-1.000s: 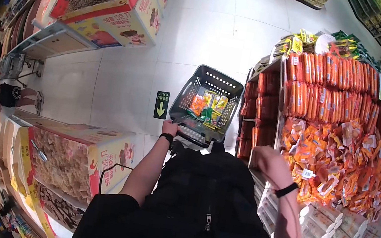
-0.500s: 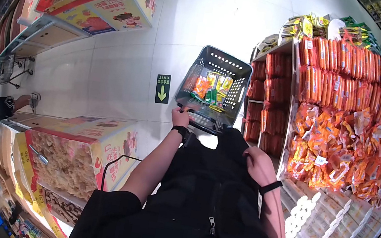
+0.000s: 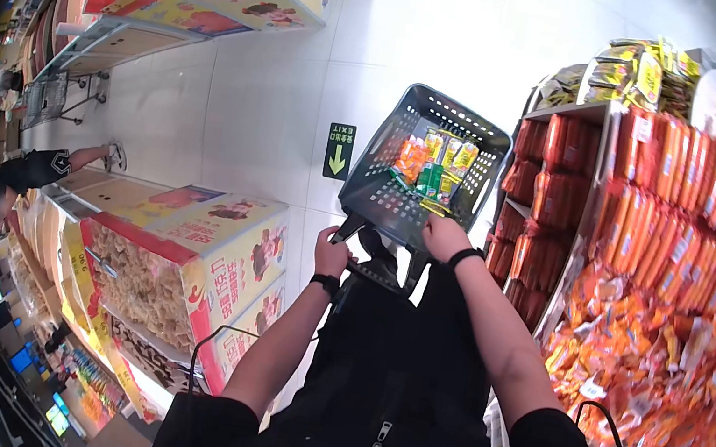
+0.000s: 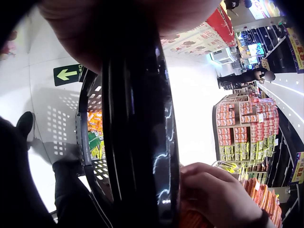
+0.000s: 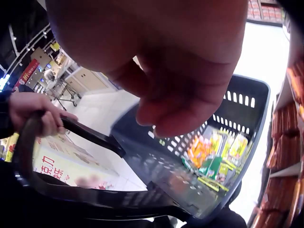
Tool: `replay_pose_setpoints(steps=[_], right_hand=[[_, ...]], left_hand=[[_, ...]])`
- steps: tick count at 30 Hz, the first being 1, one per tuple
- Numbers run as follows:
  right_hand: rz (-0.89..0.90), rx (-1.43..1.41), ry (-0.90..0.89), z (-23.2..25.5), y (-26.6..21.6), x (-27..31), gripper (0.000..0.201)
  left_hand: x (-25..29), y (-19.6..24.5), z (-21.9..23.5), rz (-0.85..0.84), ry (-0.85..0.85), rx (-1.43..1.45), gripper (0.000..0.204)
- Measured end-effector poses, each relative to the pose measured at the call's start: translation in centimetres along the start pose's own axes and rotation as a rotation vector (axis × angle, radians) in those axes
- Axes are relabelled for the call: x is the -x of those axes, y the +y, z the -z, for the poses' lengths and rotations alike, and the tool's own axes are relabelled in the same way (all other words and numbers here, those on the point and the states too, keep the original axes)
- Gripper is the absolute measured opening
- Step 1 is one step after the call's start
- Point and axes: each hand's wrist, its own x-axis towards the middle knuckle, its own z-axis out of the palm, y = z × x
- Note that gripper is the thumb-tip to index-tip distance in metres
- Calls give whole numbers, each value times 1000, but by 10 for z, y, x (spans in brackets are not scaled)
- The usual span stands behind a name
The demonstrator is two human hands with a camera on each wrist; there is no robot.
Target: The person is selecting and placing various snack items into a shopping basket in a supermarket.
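My left hand [image 3: 332, 254] grips the black handle [image 5: 102, 204] of a dark grey plastic shopping basket [image 5: 249, 102], its fingers curled round one side in the right wrist view. The basket hangs tilted in front of my legs. Inside lie orange packets [image 3: 410, 156], yellow packets [image 3: 463, 158] and a green packet [image 3: 428, 181], grouped on the floor of the basket. Over the basket's near right rim, my right hand [image 3: 445, 238] hovers with loosely bent fingers and nothing in them. The right wrist view has this hand large above the basket opening.
A display of red-orange packaged sausages [image 3: 649, 239] and loose orange packets [image 3: 637, 365] stands close on the right. Bulk-food bins [image 3: 151, 274] line the left side. A person [image 3: 40, 170] and a shopping cart [image 3: 47, 98] are farther left. An exit sign [image 3: 339, 151] marks the floor.
My right hand has moved from beside the sausage display, past my body, to the basket's near rim. The left hand keeps its grip, and the handle now shows nearer my body.
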Motion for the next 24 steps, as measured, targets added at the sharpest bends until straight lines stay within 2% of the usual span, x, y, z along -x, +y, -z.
replay_pose_setpoints(steps=[4, 5, 6, 8, 10, 11, 14, 15, 18, 21, 24], right_hand=[[-63, 124, -52, -58, 56, -93, 28], [-100, 211, -156, -81, 76, -120, 29], [-133, 301, -266, -116, 105, -153, 30], [-63, 657, -321, -206, 167, -206, 26], [-206, 693, -314, -199, 154, -231, 24], [-216, 614, -395, -188, 149, -247, 22], [-220, 545, -126, -243, 185, -304, 22], [-108, 492, -105, -260, 209, -320, 23], [-124, 535, -116, -279, 221, -351, 25], [-239, 372, -95, -297, 240, -369, 26], [-231, 413, -156, -301, 257, -376, 29]], left_hand=[[19, 20, -5, 30, 33, -53, 58], [22, 24, -7, 16, 39, -42, 59], [32, 42, -14, 75, 73, -110, 59], [34, 44, -16, 104, 105, -92, 57], [36, 46, -19, 102, 110, -28, 52], [40, 68, -33, 123, 169, -110, 50], [34, 59, -28, 195, 171, -41, 47], [33, 56, -27, 208, 178, -34, 46], [28, 61, -33, 245, 204, -69, 45], [28, 60, -34, 279, 218, -48, 42], [27, 58, -31, 294, 211, -43, 42]])
